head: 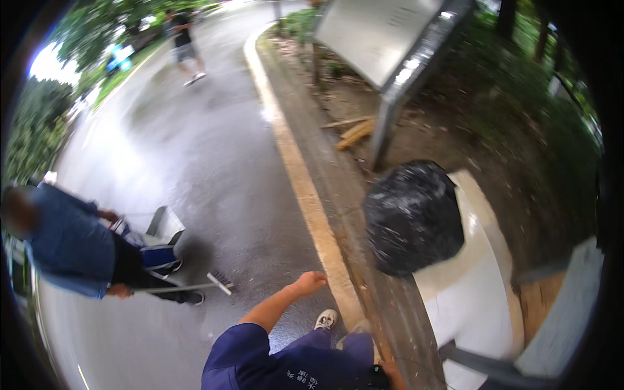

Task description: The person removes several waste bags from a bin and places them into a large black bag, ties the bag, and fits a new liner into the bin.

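My left hand (310,283) hangs over the wet asphalt road (229,195), close to the yellow-painted kerb (312,214). Its fingers look loosely curled together and nothing shows in them. Of my right arm (393,375) only a strip of skin appears at the bottom edge; the hand itself is out of view. Past the kerb, a full black plastic rubbish bag (414,219) rests against a white and cream panel (468,292). My shoe (326,319) stands on the asphalt beside the kerb.
On the left a person (73,239) holds a long-handled brush (219,283) and a dustpan (165,226). Farther up the road another person (184,44) walks. A metal-framed board (380,39) stands on the soil beside yellow wooden pieces (356,132); a grey bar (487,363) crosses the lower right.
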A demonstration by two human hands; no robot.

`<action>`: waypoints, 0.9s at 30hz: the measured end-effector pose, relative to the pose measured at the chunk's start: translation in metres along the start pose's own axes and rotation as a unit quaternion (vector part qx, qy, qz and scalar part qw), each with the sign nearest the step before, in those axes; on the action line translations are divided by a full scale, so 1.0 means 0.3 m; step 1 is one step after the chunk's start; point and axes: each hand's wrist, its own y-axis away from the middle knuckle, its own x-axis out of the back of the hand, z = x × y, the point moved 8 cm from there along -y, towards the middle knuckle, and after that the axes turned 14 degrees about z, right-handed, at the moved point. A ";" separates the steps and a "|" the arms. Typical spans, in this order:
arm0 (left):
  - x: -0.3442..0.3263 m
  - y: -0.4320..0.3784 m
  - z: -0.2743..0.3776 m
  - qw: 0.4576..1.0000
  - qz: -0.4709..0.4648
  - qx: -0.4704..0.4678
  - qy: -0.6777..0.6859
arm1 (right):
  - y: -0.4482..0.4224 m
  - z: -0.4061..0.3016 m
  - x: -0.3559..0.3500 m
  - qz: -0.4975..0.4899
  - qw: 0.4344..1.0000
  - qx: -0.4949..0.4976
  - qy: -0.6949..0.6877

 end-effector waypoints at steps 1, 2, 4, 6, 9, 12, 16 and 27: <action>-0.065 -0.004 0.153 0.998 -0.040 -0.025 0.031 | 0.017 0.107 -0.056 -0.016 1.000 -0.015 0.001; -0.109 0.033 0.179 0.994 -0.101 0.011 0.028 | 0.044 0.215 -0.107 -0.029 0.999 -0.039 -0.004; -0.223 0.137 0.103 0.985 -0.175 -0.006 0.005 | 0.169 0.307 -0.191 -0.085 0.990 -0.016 0.112; -0.325 0.208 0.020 0.968 -0.241 -0.041 -0.049 | 0.275 0.159 -0.207 -0.121 0.986 -0.024 0.113; -0.543 0.267 0.017 0.923 -0.350 -0.094 -0.129 | 0.440 0.206 -0.234 -0.088 0.992 -0.076 0.042; -0.697 0.412 0.028 0.867 -0.422 -0.129 -0.233 | 0.733 0.390 -0.383 -0.184 0.978 -0.082 -0.046; -0.804 0.688 -0.031 0.796 -0.470 -0.158 -0.347 | 1.187 0.661 -0.550 -0.027 0.973 -0.178 -0.145; -1.067 1.631 0.382 0.749 -0.576 -0.149 -0.292 | 1.899 0.995 -1.317 0.007 0.898 -0.265 -0.352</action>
